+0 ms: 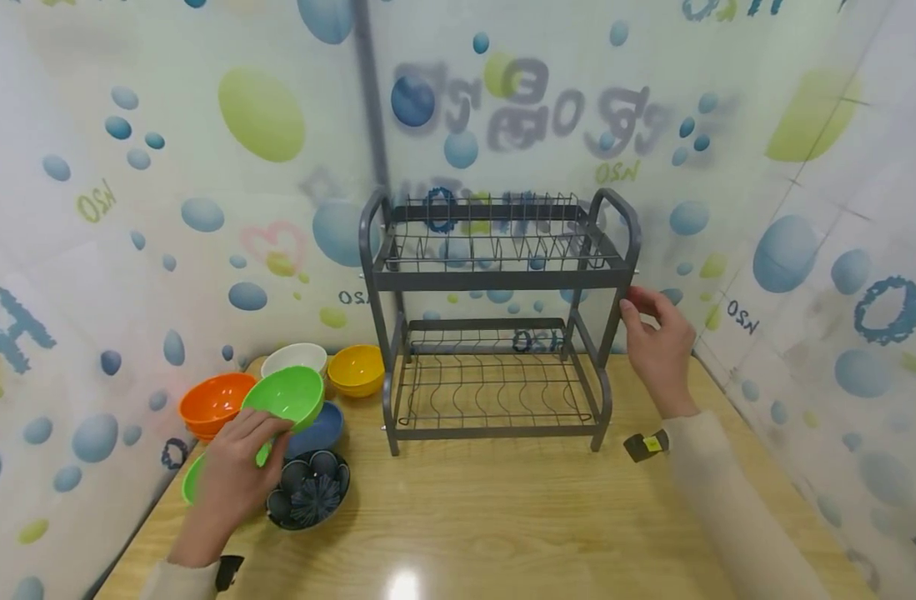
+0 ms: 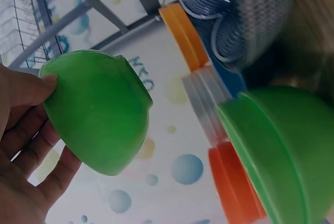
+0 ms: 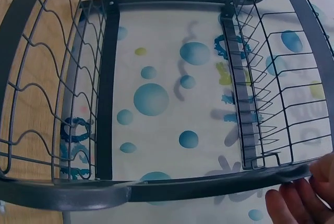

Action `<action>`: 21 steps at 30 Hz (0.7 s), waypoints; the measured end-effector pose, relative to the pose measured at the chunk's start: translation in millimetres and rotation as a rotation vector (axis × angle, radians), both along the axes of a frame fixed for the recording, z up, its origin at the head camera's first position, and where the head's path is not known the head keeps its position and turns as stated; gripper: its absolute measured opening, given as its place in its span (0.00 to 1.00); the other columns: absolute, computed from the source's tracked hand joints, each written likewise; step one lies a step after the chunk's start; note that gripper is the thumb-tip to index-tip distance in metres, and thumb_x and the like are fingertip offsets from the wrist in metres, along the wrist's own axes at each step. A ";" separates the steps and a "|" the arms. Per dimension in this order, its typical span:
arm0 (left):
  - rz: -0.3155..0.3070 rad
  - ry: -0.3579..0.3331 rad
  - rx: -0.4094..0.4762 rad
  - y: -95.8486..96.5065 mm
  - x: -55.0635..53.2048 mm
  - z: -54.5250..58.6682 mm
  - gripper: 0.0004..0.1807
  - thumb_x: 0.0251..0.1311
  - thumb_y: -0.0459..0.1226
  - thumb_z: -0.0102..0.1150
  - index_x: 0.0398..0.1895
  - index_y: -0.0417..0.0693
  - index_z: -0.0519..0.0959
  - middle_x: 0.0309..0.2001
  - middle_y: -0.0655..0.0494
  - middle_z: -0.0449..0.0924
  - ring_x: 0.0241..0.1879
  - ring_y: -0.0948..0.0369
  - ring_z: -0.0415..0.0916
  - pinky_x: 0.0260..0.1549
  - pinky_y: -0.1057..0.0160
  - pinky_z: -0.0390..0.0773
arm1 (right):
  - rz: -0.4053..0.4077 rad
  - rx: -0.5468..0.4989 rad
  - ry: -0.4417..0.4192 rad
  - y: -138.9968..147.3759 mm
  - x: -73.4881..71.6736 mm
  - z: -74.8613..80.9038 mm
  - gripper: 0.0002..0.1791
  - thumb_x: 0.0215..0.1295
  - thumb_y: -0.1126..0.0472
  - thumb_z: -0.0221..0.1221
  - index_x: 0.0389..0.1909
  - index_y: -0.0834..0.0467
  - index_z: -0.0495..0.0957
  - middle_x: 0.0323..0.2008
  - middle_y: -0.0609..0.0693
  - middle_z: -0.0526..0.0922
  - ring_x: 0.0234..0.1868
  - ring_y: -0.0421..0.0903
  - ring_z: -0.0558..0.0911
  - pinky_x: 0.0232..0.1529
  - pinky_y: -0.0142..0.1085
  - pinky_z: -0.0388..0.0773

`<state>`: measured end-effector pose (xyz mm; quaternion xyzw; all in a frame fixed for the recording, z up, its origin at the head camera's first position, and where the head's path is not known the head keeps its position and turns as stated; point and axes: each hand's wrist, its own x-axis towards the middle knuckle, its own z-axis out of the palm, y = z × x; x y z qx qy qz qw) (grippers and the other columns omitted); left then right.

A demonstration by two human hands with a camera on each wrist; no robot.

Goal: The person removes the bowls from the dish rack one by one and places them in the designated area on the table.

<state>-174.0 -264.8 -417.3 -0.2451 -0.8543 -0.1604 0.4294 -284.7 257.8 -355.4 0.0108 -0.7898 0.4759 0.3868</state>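
My left hand [image 1: 236, 467] pinches the rim of a green bowl [image 2: 99, 109], lifted and tilted above the other bowls at the left. Below it, partly hidden by the hand, another green bowl [image 2: 292, 145] is on the table. A grey two-tier dish rack [image 1: 495, 280] stands at the table's middle, its wire shelves bare. At the rack's right side, my right hand [image 1: 662, 342] holds the upright post just under the upper tier. In the right wrist view, the fingers [image 3: 297, 200] lie at the frame, with thumb and fingertips around it.
Around the held bowl are an orange bowl [image 1: 212, 408], a white bowl [image 1: 292, 357], a yellow bowl [image 1: 357, 371], a blue bowl [image 1: 322, 429] and a dark patterned bowl [image 1: 307, 492]. A patterned curtain [image 1: 458, 83] hangs behind the wooden table [image 1: 503, 517].
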 end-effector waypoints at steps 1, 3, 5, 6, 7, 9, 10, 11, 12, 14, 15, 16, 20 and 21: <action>0.012 -0.004 0.002 -4.1 1.7 -1.6 0.15 0.39 0.21 0.73 0.32 0.40 0.85 0.32 0.50 0.85 0.33 0.53 0.78 0.39 0.57 0.75 | 0.000 0.005 -0.005 0.7 -0.7 0.9 0.17 0.74 0.55 0.61 0.56 0.61 0.83 0.50 0.57 0.87 0.44 0.20 0.77 0.44 0.12 0.75; 0.046 -0.007 0.001 -12.2 5.6 -5.1 0.14 0.39 0.21 0.73 0.32 0.40 0.85 0.32 0.49 0.85 0.34 0.51 0.79 0.41 0.55 0.75 | 0.006 0.021 -0.026 2.1 -1.9 2.7 0.18 0.73 0.54 0.62 0.56 0.61 0.82 0.50 0.57 0.87 0.42 0.17 0.76 0.45 0.12 0.74; 0.093 -0.011 -0.005 -19.8 10.1 -9.1 0.15 0.38 0.22 0.73 0.32 0.40 0.85 0.32 0.49 0.85 0.34 0.51 0.79 0.40 0.53 0.75 | 0.011 0.046 -0.056 3.3 -3.3 4.5 0.19 0.74 0.53 0.61 0.57 0.61 0.82 0.51 0.56 0.87 0.42 0.16 0.74 0.46 0.12 0.74; 0.116 -0.014 -0.009 -23.5 12.5 -11.1 0.15 0.38 0.22 0.74 0.32 0.40 0.85 0.32 0.49 0.85 0.34 0.51 0.80 0.39 0.53 0.75 | 0.014 0.057 -0.069 4.1 -3.9 5.3 0.19 0.74 0.53 0.61 0.57 0.61 0.82 0.51 0.56 0.87 0.42 0.16 0.74 0.46 0.12 0.74; 0.136 -0.018 -0.006 -27.1 14.8 -13.1 0.14 0.38 0.23 0.74 0.32 0.40 0.85 0.32 0.49 0.85 0.34 0.51 0.79 0.39 0.53 0.75 | 0.019 0.064 -0.081 4.9 -4.3 6.1 0.19 0.74 0.53 0.61 0.57 0.61 0.82 0.51 0.56 0.87 0.42 0.16 0.74 0.46 0.12 0.74; 0.167 -0.026 -0.001 -33.7 19.8 -16.7 0.14 0.38 0.23 0.74 0.31 0.40 0.85 0.32 0.49 0.85 0.34 0.51 0.79 0.38 0.53 0.75 | 0.033 0.074 -0.103 6.2 -4.8 7.5 0.19 0.74 0.53 0.61 0.56 0.62 0.81 0.51 0.57 0.86 0.41 0.17 0.74 0.45 0.12 0.74; 0.180 -0.034 0.001 -36.7 22.4 -18.4 0.14 0.37 0.23 0.75 0.31 0.40 0.85 0.31 0.49 0.85 0.33 0.52 0.79 0.37 0.55 0.74 | 0.041 0.077 -0.113 6.8 -4.9 8.1 0.19 0.74 0.53 0.61 0.56 0.62 0.81 0.51 0.57 0.86 0.41 0.17 0.74 0.45 0.13 0.75; 0.193 -0.041 0.005 -39.6 25.0 -20.0 0.13 0.38 0.23 0.75 0.30 0.40 0.85 0.31 0.50 0.85 0.33 0.52 0.78 0.36 0.56 0.74 | 0.049 0.080 -0.123 7.3 -4.7 8.8 0.19 0.74 0.53 0.60 0.56 0.62 0.81 0.51 0.57 0.86 0.41 0.17 0.75 0.46 0.13 0.75; 0.203 -0.048 0.006 -42.2 27.4 -21.2 0.13 0.38 0.23 0.74 0.30 0.40 0.85 0.30 0.50 0.85 0.32 0.52 0.78 0.36 0.57 0.74 | 0.055 0.084 -0.134 7.8 -4.7 9.1 0.19 0.74 0.52 0.60 0.56 0.62 0.81 0.51 0.57 0.86 0.41 0.18 0.75 0.46 0.13 0.76; 0.233 -0.062 0.003 -46.8 32.3 -24.0 0.12 0.37 0.24 0.74 0.29 0.41 0.85 0.29 0.50 0.85 0.31 0.52 0.78 0.34 0.57 0.74 | 0.065 0.094 -0.155 8.9 -4.7 9.7 0.19 0.75 0.52 0.59 0.56 0.62 0.80 0.51 0.57 0.85 0.42 0.18 0.74 0.47 0.14 0.76; 0.243 -0.070 0.004 -48.7 34.3 -25.4 0.11 0.37 0.24 0.73 0.28 0.41 0.85 0.29 0.50 0.85 0.30 0.52 0.77 0.34 0.58 0.74 | 0.069 0.101 -0.163 9.3 -4.5 10.0 0.20 0.75 0.51 0.59 0.56 0.62 0.80 0.51 0.57 0.85 0.42 0.18 0.74 0.48 0.14 0.76; 0.253 -0.078 0.003 -50.4 36.3 -26.9 0.11 0.37 0.25 0.73 0.28 0.41 0.85 0.29 0.50 0.85 0.30 0.52 0.77 0.34 0.58 0.74 | 0.071 0.105 -0.168 9.8 -4.7 10.0 0.20 0.75 0.51 0.59 0.56 0.62 0.79 0.52 0.57 0.85 0.42 0.18 0.74 0.48 0.14 0.76; 0.285 -0.107 0.004 -55.5 42.3 -33.2 0.10 0.36 0.25 0.72 0.27 0.42 0.86 0.28 0.50 0.85 0.29 0.50 0.78 0.32 0.56 0.75 | 0.085 0.109 -0.170 11.1 -5.3 9.4 0.20 0.76 0.52 0.58 0.57 0.63 0.78 0.52 0.56 0.84 0.43 0.18 0.74 0.48 0.13 0.75; 0.290 -0.113 0.005 -56.5 43.3 -34.9 0.10 0.36 0.25 0.72 0.26 0.42 0.86 0.28 0.49 0.85 0.29 0.50 0.78 0.31 0.54 0.75 | 0.089 0.108 -0.166 11.3 -5.3 9.3 0.20 0.76 0.52 0.58 0.57 0.63 0.78 0.52 0.57 0.83 0.43 0.18 0.74 0.48 0.13 0.75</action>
